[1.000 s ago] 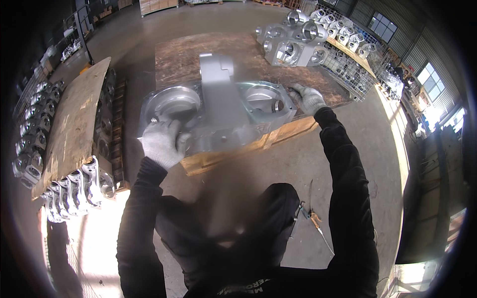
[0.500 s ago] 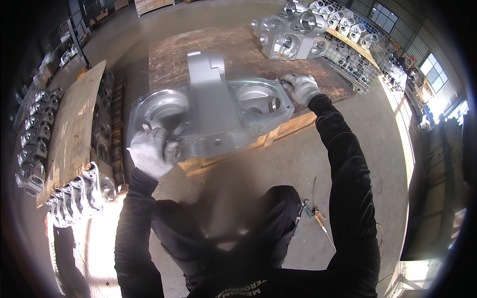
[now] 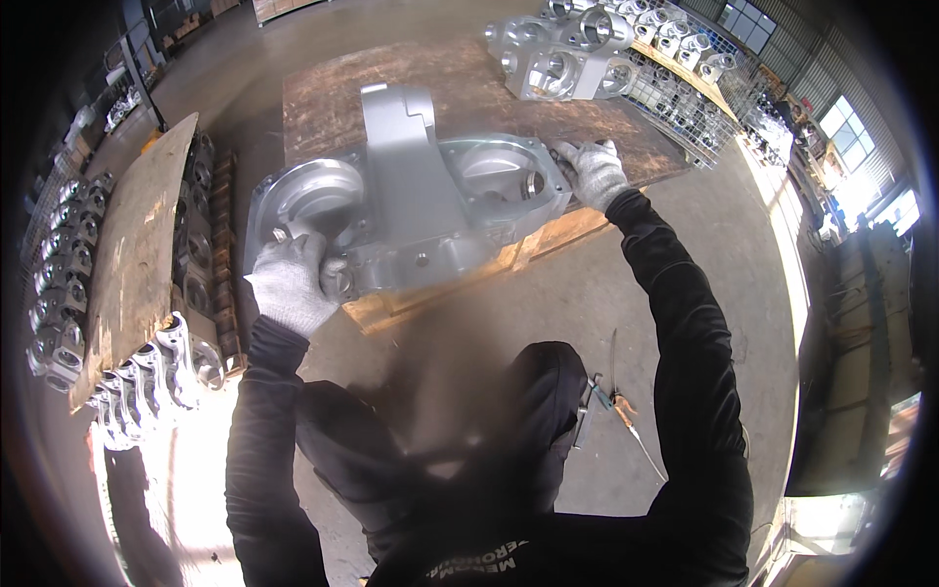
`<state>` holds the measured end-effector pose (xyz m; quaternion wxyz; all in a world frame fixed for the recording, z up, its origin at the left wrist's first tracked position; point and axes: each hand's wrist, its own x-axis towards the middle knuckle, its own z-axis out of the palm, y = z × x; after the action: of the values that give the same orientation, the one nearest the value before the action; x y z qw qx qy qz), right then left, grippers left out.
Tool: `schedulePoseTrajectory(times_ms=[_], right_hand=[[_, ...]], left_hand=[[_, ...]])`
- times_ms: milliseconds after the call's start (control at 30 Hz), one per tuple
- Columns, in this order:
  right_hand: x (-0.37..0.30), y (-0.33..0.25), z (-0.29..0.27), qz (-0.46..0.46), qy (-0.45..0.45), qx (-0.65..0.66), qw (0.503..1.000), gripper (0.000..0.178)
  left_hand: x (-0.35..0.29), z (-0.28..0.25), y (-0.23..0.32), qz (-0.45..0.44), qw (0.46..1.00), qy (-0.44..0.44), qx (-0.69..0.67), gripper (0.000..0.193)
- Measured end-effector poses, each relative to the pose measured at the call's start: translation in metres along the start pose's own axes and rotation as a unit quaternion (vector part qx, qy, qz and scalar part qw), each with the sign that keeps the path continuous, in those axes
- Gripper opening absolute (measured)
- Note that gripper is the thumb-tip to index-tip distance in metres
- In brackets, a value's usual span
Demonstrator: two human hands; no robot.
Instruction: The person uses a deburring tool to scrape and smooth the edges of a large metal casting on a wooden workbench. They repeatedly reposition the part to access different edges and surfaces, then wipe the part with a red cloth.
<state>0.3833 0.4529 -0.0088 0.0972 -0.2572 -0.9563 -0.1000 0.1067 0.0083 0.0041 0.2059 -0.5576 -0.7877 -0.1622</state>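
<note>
Head view: a grey metal casting (image 3: 411, 186) lies upper centre on a brown-topped platform (image 3: 328, 93). The left hand (image 3: 296, 279) grips its lower-left rim; the right hand (image 3: 592, 171) curls at its right end, whether gripping I cannot tell. Silvery parts (image 3: 559, 73) stand upper right.

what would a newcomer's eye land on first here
A large silver metal casting with two big round openings, near the middle of the view, likely draws the eye first. The left gloved hand grips its near left corner; the right gloved hand is at its right end. Next come more silver parts at the brown board's far right and an orange-handled tool on the grey floor, lower right.
</note>
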Motion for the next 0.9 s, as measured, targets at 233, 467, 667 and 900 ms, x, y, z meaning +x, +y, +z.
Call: schedulePoseTrajectory(times_ms=[233,467,667,900], right_hand=[[-0.031,-0.006,-0.017,-0.055,0.055,-0.028,0.997,0.04],[-0.076,-0.014,-0.041,-0.079,0.036,-0.026,0.996,0.026],[-0.123,-0.054,-0.031,0.035,0.16,0.064,0.984,0.032],[-0.119,-0.088,0.008,0.191,0.226,0.132,0.946,0.031]], left_hand=[[-0.004,0.014,-0.008,0.014,0.998,0.047,0.035,0.028],[-0.006,0.02,-0.011,0.018,0.998,0.038,0.054,0.026],[-0.002,0.016,-0.01,-0.011,1.0,0.002,0.02,0.027],[-0.005,0.017,-0.01,0.026,0.997,0.073,0.009,0.024]])
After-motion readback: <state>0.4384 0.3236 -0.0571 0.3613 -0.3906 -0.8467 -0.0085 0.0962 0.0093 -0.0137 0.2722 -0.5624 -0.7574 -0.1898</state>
